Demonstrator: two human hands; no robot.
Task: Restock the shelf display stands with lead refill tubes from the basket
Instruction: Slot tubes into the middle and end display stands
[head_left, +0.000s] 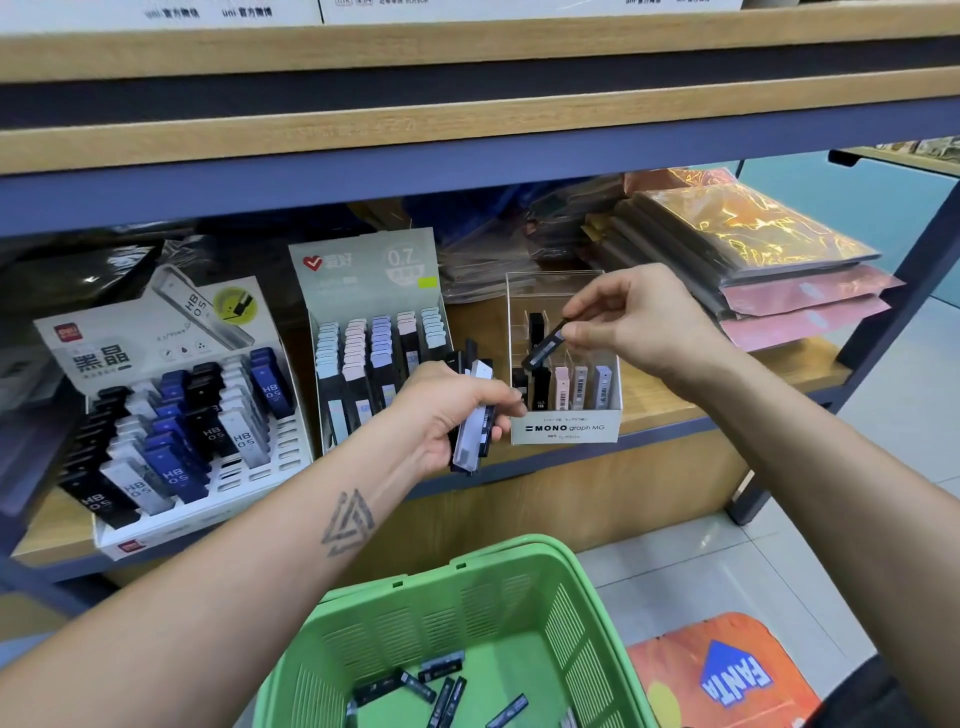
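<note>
Head camera: a person's right hand (641, 319) pinches 1 dark lead refill tube (544, 347) tilted above the clear MONO display stand (565, 427) on the wooden shelf (670, 405), while the left hand (451, 411) grips a bunch of tubes (474, 415); more loose tubes (434, 688) lie in the green basket (467, 597) below

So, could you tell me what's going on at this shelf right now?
A person is restocking lead refill tubes. The right hand pinches one black tube over the clear MONO graph MG stand, which is only partly filled. The left hand grips a small bundle of tubes in front of the shelf. More tubes lie in the green basket below. Two fuller stands sit to the left.
</note>
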